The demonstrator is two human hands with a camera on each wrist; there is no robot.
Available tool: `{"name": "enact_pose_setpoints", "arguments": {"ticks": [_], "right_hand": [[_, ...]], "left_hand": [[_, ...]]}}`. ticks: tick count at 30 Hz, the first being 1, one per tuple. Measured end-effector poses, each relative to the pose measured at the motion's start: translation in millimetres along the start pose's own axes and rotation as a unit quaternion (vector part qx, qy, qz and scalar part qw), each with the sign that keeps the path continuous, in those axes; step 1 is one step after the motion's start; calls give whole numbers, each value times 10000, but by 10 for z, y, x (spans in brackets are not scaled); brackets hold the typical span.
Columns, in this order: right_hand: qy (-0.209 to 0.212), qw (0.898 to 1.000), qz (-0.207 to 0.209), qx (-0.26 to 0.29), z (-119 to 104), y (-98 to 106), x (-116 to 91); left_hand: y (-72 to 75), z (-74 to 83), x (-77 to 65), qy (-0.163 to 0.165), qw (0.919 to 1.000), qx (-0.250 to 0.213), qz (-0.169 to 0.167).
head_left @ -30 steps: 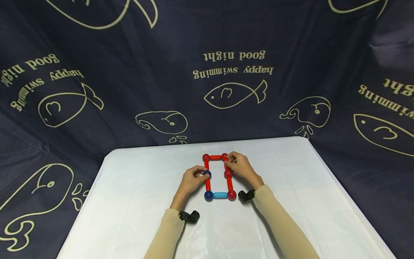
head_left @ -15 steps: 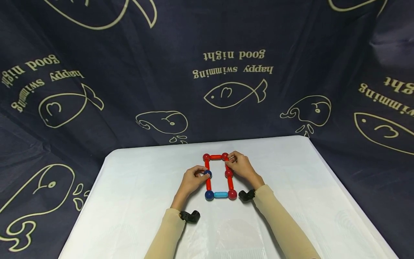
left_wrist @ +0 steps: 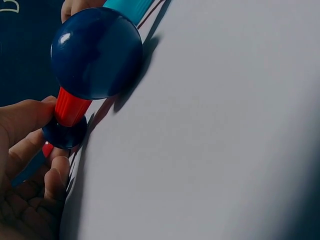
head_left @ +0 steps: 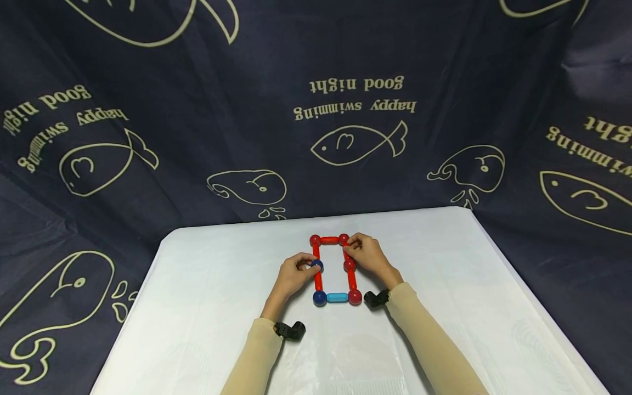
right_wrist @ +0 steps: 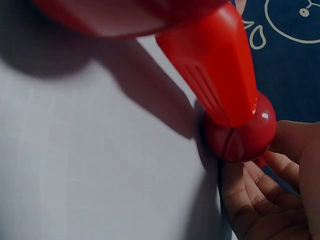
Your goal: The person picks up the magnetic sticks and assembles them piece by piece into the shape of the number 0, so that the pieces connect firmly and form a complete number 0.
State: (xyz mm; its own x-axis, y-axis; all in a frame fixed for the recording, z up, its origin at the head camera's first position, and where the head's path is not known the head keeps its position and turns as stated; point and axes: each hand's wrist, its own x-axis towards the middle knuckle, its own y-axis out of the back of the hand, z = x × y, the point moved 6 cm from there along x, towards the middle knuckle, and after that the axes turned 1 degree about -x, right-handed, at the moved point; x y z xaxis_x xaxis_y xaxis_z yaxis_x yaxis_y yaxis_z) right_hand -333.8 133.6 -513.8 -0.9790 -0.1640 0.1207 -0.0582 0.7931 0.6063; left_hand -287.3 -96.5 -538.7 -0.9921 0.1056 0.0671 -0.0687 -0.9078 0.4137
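Note:
A rectangular frame of balls and rods lies on the white table (head_left: pixel 222 307). My left hand (head_left: pixel 292 274) pinches the dark blue ball (head_left: pixel 318 265) midway along the frame's left side, thumb on the near side. On the right side, my right hand (head_left: pixel 367 255) pinches the upper red rod (head_left: pixel 346 253), between the far red ball (head_left: pixel 344 238) and the middle red ball (head_left: pixel 349 265); its fingertips cover part of that rod. A light blue rod (head_left: pixel 338 297) joins the near dark blue ball (left_wrist: pixel 97 52) to the near red ball (head_left: pixel 355 297).
A red rod (head_left: pixel 329 240) spans the far end, meeting another red ball (head_left: pixel 315 240) at the left corner. Behind the table hangs a dark curtain (head_left: pixel 355 186) with fish drawings. Black wrist cameras (head_left: pixel 291 331) stick out from both wrists.
Both hands keep their places on the frame. The right hand's knuckles have sunk very slightly toward the table; the frame itself looks unchanged.

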Motion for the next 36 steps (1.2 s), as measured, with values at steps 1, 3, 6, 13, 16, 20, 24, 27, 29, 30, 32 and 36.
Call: {"name": "enact_pose_setpoints", "arguments": {"ticks": [1, 3, 6, 13, 16, 20, 24, 27, 29, 30, 32, 36], "right_hand": [[4, 10000, -2, 6, 4, -3, -1], [4, 10000, 11, 20, 9, -2, -1], [15, 10000, 10, 30, 10, 1, -5], [-186, 9997, -142, -26, 34, 6, -54], [-259, 9995, -157, 97, 49, 11, -78], [-302, 9992, -153, 191, 67, 8, -97], [-356, 9990, -162, 227, 84, 3, -88], [-376, 9989, -115, 246, 94, 11, -77], [-410, 9987, -115, 272, 99, 9, -82], [-446, 9985, -113, 296, 109, 8, -87], [-556, 9978, -105, 359, 126, 5, -102], [-676, 9965, -93, 483, 151, -5, -116]], "left_hand": [[-1, -1, 1, -1, 10000, 0, 1], [-2, -4, 1, -12, 10000, -15, 4], [-5, -13, 2, -8, 10000, -29, 15], [-4, 10, 3, -24, 10000, -4, -2], [7, 30, 2, -67, 10000, 30, 39], [2, 36, -2, -86, 9999, 87, 44], [-13, 28, 9, -95, 9999, 123, 42], [-27, 30, 14, -113, 9999, 106, 35], [-36, 23, 11, -117, 9999, 91, 31], [-41, 21, 7, -111, 9999, 72, 22], [-48, 16, 1, -118, 9999, 59, 9], [-47, 14, -4, -78, 10000, 30, 3]]}}
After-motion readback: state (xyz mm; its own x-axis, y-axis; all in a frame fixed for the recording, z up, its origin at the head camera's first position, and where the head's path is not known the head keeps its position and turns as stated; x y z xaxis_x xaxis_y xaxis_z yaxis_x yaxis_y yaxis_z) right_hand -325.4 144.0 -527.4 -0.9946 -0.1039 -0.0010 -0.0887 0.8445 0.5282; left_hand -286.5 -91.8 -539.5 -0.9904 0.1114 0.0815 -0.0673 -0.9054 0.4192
